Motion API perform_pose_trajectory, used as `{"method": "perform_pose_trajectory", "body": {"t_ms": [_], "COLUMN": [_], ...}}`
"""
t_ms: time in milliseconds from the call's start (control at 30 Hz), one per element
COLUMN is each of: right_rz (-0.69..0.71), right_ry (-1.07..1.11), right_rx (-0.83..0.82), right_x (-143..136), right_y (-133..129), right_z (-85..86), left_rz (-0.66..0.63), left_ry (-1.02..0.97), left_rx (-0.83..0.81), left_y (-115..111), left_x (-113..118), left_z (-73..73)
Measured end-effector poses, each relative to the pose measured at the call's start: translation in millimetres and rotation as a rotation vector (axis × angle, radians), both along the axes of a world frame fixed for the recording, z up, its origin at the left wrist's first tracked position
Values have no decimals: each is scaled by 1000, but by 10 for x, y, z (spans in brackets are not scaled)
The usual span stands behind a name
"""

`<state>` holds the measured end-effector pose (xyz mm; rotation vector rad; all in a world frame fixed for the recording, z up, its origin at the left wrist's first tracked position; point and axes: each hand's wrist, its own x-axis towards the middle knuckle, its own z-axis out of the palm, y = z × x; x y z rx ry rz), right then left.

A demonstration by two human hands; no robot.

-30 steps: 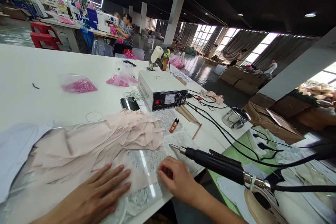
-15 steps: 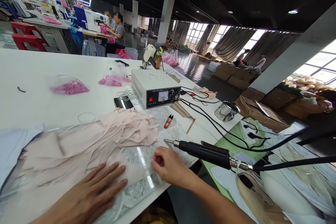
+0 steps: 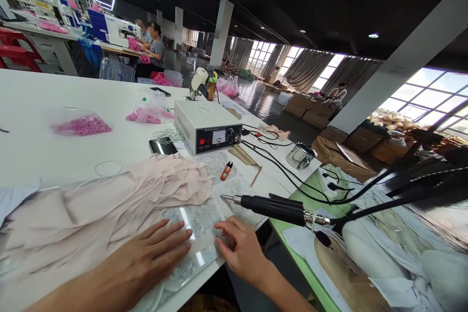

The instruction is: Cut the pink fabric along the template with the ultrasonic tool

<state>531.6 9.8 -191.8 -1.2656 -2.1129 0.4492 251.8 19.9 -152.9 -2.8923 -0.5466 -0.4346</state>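
My left hand [image 3: 151, 248] lies flat with its fingers stretched out, at the near edge of a heap of pale pink fabric pieces [image 3: 157, 183]. Its fingertips reach onto the clear-covered mat [image 3: 193, 217]; what lies under the palm is hidden. To the right, my right hand [image 3: 243, 248] rests at the mat's front edge with fingers curled, thumb and forefinger apart, and nothing visible between them. Just above it a black pen-shaped tool [image 3: 272, 208] with a pointed metal tip [image 3: 231, 199] hangs on a cable. Orange thread snips [image 3: 226, 171] lie beyond the tip.
A control box [image 3: 208, 126] with a lit red switch stands behind the fabric, beside a phone [image 3: 163, 146]. Black cables [image 3: 288, 173] run past a metal canister [image 3: 302, 156]. Bags of pink pieces [image 3: 82, 124] lie left. A person's dark hair [image 3: 431, 180] shows at right; a co-worker [image 3: 157, 51] sits far back.
My left hand has slid right, toward my right hand. The pale fabric edge that showed between the hands is out of sight. My right thumb and forefinger have parted. Dark hair has appeared at right.
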Motion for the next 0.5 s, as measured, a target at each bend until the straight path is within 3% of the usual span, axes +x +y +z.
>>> {"method": "perform_pose_trajectory", "body": {"t_ms": [133, 267, 500], "right_rz": [9, 3, -3], "right_ry": [-29, -34, 5], "right_rx": [113, 177, 184], "right_x": [-62, -87, -30], "right_y": [-6, 64, 105], "right_z": [-43, -54, -25], "left_rz": [-17, 0, -25], "left_ry": [17, 33, 90], "left_rx": [-155, -93, -82], "left_y": [63, 141, 234], "left_x": [62, 47, 106], "left_z": [-99, -166, -150]}}
